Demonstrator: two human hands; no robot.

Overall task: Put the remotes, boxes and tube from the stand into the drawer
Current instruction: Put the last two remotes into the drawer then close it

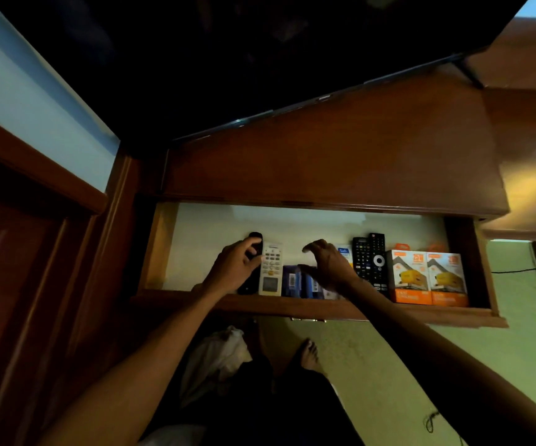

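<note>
Tidying inside the open drawer [160, 252], the left hand [232, 268] pinches the black remote [255, 237] beside the white remote [271, 268] while the right hand [327, 263] hovers spread over the blue boxes [295, 281]; best nudge each flush, row kept snug.

We have one view only, from the head camera, looking steeply down and forward from close above the open drawer [292, 220]; the wide lens also takes in the floor [389, 365] below the drawer's front.
</note>
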